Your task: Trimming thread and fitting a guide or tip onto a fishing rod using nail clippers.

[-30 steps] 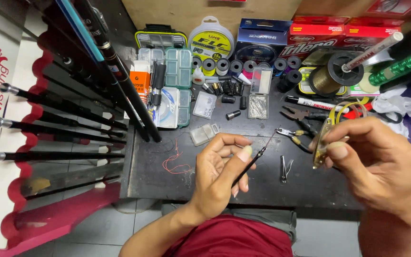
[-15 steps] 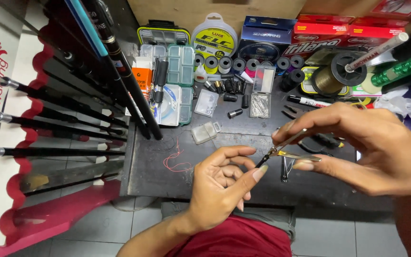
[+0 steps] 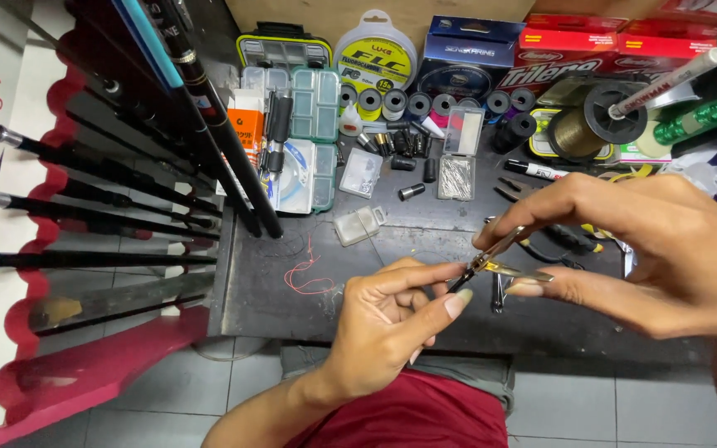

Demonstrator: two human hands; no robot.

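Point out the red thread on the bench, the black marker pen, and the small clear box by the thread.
red thread (image 3: 307,278), head view, on the middle of its loop.
black marker pen (image 3: 533,170), head view, on its barrel.
small clear box (image 3: 358,225), head view, on its lid.

1. The left hand (image 3: 387,328) pinches the end of a thin black rod tip (image 3: 460,280) between thumb and forefinger.
2. The right hand (image 3: 657,249) grips small metal pliers (image 3: 504,249) closed on that tip.
3. A loose red thread (image 3: 309,278) lies on the dark worktable (image 3: 275,299).
4. Black fishing rods (image 3: 85,207) lean at left.
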